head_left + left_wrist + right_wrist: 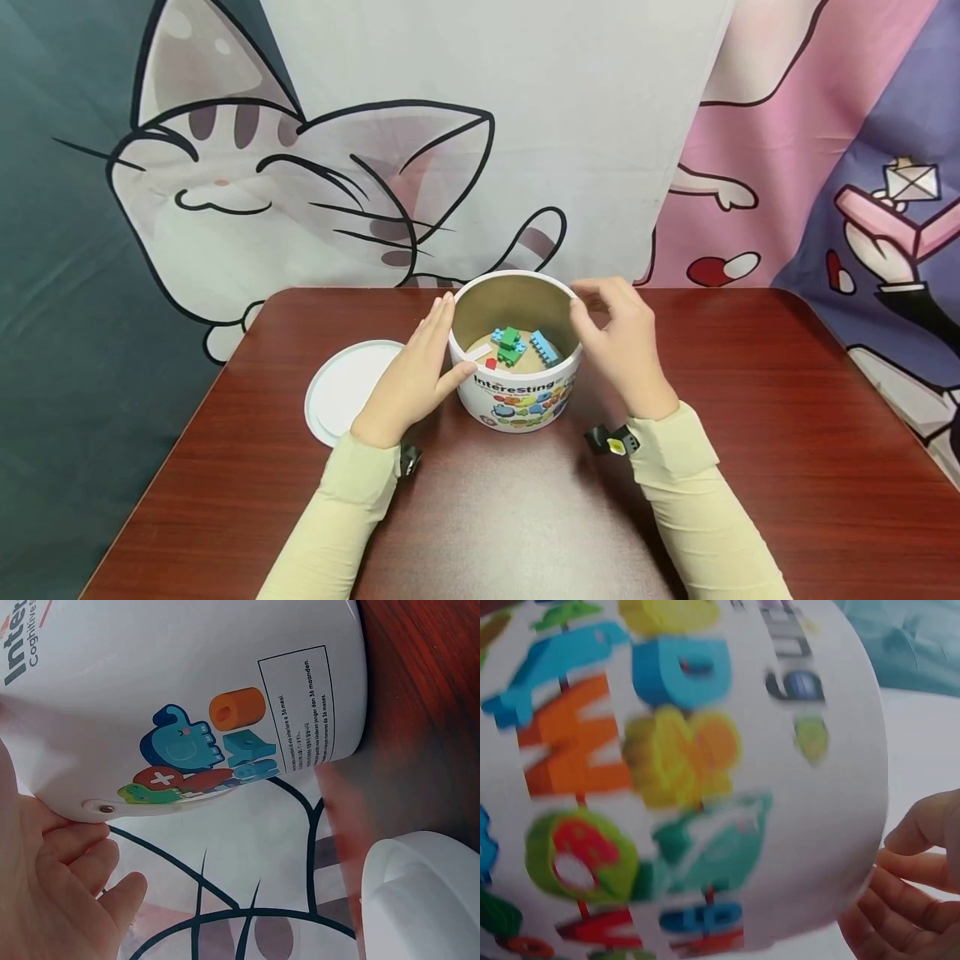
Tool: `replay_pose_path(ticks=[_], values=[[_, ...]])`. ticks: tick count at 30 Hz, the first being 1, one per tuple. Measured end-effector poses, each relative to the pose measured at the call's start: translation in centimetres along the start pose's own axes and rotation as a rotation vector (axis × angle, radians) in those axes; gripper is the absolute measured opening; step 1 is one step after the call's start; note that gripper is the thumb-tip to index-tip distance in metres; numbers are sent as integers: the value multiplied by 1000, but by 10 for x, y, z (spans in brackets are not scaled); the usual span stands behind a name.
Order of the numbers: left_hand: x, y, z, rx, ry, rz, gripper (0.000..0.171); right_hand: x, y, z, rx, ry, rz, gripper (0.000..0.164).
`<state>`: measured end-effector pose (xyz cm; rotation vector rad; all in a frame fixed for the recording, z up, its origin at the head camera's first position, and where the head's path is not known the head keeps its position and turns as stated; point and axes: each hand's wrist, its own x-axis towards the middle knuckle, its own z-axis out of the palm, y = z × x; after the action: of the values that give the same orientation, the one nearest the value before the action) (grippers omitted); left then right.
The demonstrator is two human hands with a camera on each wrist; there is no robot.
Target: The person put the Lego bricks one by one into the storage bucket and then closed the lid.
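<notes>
A white toy bucket [517, 404] with "Interesting" printed on it stands between my two hands, its mouth tilted toward me. Inside lie green building blocks [510, 348], a blue block [544, 348], a white piece [480, 352] and a small red piece [491, 364]. My left hand [408, 375] rests on the bucket's left side, fingers extended and thumb at the front rim. On the right side, my right hand [621, 342] holds the bucket near its rim with bent fingers. Its fingertips are partly hidden behind the bucket in the right wrist view.
A round white lid [345, 387] lies on the reddish-brown table [750, 433], left of the bucket and partly behind my left hand. Beyond the table's back edge hangs a printed cartoon cloth [585, 125].
</notes>
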<state>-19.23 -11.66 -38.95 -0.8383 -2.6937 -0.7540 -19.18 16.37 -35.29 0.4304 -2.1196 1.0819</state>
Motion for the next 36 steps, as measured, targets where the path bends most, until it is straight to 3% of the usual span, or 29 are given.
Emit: replay_pose_path(ticks=[6, 10, 21, 27, 36], values=[[0, -1, 0, 0, 1, 1, 105, 4, 23, -5, -13, 50, 134, 18], [-1, -1, 0, -3, -3, -3, 105, 3, 42, -2, -2, 34, 257, 19], [-1, -1, 0, -6, -1, 1, 105, -11, 79, 14, -74, -213, 540, 32], [-1, -1, 0, -6, -1, 4, 105, -17, 89, 21, -137, -330, 587, 37], [0, 0, 0, -5, -4, 3, 101, -23, 101, 27, -223, -432, 534, 37]])
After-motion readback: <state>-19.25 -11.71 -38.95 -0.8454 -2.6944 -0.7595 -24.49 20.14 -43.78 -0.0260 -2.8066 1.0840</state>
